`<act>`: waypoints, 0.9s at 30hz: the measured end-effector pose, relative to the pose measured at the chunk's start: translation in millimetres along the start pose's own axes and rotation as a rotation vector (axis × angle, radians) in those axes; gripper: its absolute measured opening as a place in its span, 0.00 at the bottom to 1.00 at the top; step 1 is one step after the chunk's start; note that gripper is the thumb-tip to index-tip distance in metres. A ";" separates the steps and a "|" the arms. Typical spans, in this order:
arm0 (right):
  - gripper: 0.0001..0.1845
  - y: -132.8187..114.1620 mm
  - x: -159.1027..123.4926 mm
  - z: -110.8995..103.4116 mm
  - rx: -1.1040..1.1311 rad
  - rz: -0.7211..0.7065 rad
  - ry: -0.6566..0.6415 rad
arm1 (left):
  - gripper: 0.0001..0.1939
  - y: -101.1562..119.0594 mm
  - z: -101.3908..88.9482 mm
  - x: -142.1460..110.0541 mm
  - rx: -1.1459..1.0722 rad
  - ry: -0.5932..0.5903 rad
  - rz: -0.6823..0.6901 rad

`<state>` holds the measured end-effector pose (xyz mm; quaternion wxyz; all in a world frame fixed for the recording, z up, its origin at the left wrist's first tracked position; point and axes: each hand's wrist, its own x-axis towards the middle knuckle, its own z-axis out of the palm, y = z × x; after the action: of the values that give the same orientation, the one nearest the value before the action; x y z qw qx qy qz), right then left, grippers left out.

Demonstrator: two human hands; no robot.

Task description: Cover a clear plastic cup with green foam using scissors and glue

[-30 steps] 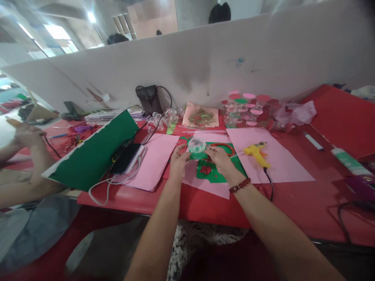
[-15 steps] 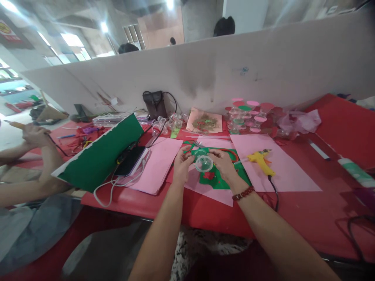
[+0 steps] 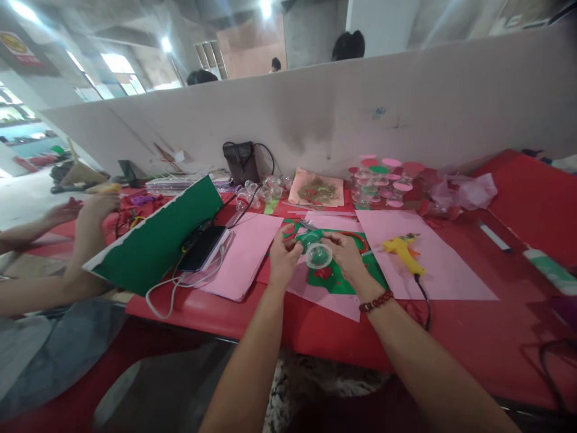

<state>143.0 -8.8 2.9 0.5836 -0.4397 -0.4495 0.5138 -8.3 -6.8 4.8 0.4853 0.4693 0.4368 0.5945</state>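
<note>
Between my two hands is a clear plastic piece with a round rim (image 3: 318, 256), tilted so that its rim faces me. The fingers of my left hand (image 3: 285, 255) pinch its left side, and those of my right hand (image 3: 345, 251) close on its right side. Below lies green paper (image 3: 342, 284) with a red scrap (image 3: 323, 273) on it. Scissors with red handles (image 3: 360, 239) lie partly hidden behind my right hand. A yellow glue gun (image 3: 406, 251) rests on a pink sheet (image 3: 444, 273) to my right.
A phone (image 3: 204, 248) with a white cable lies on pink paper at left, beside a green board (image 3: 155, 237). Clear pieces topped with paper discs (image 3: 380, 180) stand by the partition. A bottle (image 3: 550, 267) lies at far right. Another person's arm (image 3: 85, 246) is at far left.
The view has shifted slightly. My hands keep the same hold on the clear piece. At left, the other person's hands have moved lower and further apart.
</note>
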 end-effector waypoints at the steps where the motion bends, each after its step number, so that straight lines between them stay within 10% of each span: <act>1: 0.12 -0.1 0.3 0.2 0.024 0.012 0.013 | 0.29 -0.6 0.6 -0.6 0.001 0.005 0.014; 9: 0.16 -4.7 1.4 -0.7 0.185 0.073 0.095 | 0.04 -2.1 -6.5 3.9 -0.142 0.144 0.194; 27: 0.14 6.8 8.0 -3.8 0.317 0.234 0.162 | 0.14 -6.2 -7.5 7.4 -0.287 0.070 -0.049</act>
<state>145.9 -0.5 -4.0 0.6161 -0.4314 -0.2606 0.6053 -15.2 0.9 -1.5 0.5463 0.3633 0.3755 0.6546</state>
